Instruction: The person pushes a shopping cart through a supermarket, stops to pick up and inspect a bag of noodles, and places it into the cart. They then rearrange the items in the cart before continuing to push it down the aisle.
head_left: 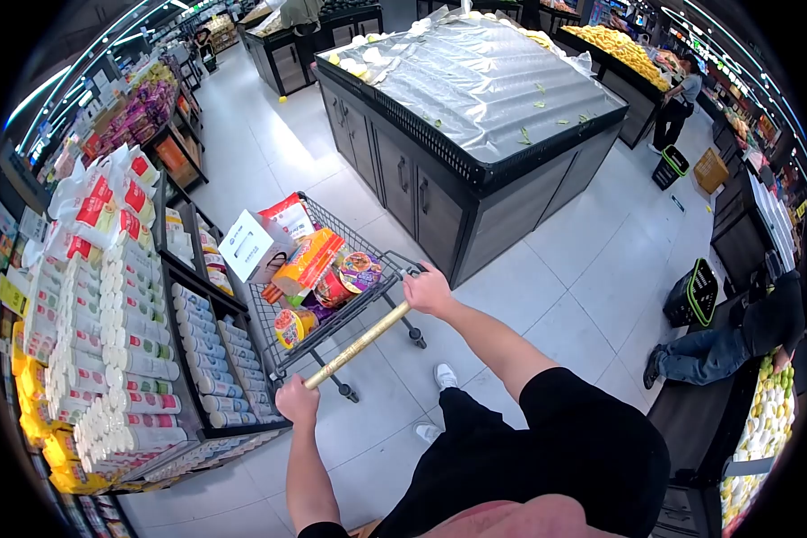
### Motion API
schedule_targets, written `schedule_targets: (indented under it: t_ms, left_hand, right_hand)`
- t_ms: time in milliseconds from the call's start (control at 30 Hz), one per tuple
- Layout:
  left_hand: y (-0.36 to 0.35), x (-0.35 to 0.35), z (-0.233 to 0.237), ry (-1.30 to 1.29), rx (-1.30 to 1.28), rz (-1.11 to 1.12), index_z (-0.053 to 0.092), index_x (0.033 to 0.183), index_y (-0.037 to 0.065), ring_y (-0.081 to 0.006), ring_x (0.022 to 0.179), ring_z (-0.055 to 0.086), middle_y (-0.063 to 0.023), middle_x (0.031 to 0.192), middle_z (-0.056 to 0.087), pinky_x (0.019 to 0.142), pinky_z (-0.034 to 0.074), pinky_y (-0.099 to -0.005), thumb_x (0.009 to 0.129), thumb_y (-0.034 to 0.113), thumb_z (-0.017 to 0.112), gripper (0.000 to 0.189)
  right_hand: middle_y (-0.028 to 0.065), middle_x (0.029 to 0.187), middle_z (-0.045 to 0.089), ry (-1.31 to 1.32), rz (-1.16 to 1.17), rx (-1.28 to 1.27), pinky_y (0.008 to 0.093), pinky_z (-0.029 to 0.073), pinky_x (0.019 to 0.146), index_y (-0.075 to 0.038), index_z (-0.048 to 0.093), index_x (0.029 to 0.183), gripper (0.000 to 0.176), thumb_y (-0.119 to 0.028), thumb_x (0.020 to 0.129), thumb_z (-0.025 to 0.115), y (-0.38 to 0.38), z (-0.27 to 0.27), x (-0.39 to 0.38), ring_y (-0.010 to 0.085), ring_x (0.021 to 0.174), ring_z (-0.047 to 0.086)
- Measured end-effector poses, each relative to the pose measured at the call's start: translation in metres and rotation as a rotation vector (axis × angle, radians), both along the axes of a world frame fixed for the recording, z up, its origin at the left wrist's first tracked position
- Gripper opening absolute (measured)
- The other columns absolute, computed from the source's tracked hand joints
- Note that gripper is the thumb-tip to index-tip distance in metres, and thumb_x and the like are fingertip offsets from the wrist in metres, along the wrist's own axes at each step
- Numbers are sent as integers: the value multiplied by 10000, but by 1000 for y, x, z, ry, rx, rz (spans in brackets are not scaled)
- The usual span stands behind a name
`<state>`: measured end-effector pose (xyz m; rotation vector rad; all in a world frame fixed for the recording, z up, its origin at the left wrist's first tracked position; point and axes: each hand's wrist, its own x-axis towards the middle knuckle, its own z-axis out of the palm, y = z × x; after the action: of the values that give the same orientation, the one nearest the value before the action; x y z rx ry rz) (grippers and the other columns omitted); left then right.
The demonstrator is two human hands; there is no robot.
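Observation:
Both my hands grip the gold-coloured handle (359,345) of a shopping cart. My left hand (297,401) is closed round its left end, close to the shelf of white canisters. On the right end, my right hand (429,290) is wrapped round the bar. Inside the wire cart (354,316) lie a white box (249,244), a red-and-white bag (289,215), an orange packet (310,262), a purple-lidded instant noodle tub (360,271) and a yellow tub (293,327). Some goods beneath them are partly hidden.
Stacked white canisters (139,359) stand on a shelf along the left. Ahead is a large dark display stand (466,99) covered with clear film. At right, a person in jeans (713,351) stands by a black basket (692,294). Another person (677,103) is farther back near a second basket (670,168).

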<state>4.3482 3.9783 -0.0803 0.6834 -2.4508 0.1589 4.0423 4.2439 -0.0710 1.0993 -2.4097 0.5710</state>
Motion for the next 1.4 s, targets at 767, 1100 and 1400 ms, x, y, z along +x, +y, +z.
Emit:
schedule_targets:
  t_ms: [767, 1100, 1400]
  left_hand:
    - [-84, -25, 39, -42, -30, 90, 599, 717, 116, -327, 600, 610, -98, 642, 635, 620, 464, -434, 654, 149, 702, 125]
    - [-87, -10, 58, -69, -2, 91, 575, 704, 126, -329, 600, 603, -91, 634, 624, 602, 458, -439, 669, 166, 735, 168]
    - [-112, -66, 76, -44, -41, 103, 580, 708, 116, -304, 619, 618, -88, 641, 624, 624, 460, -418, 660, 153, 709, 143]
  right_hand:
    - [87, 548, 619, 45, 120, -65, 389, 479, 693, -124, 621, 620, 304, -292, 862, 546, -88, 48, -26, 268, 512, 610]
    - [95, 536, 619, -18, 107, 39, 400, 491, 772, -120, 649, 631, 355, -318, 889, 506, -93, 70, -12, 267, 498, 616]
    - [72, 522, 599, 15, 108, 7, 382, 465, 734, -149, 624, 632, 295, -280, 866, 502, -123, 82, -73, 260, 487, 593]
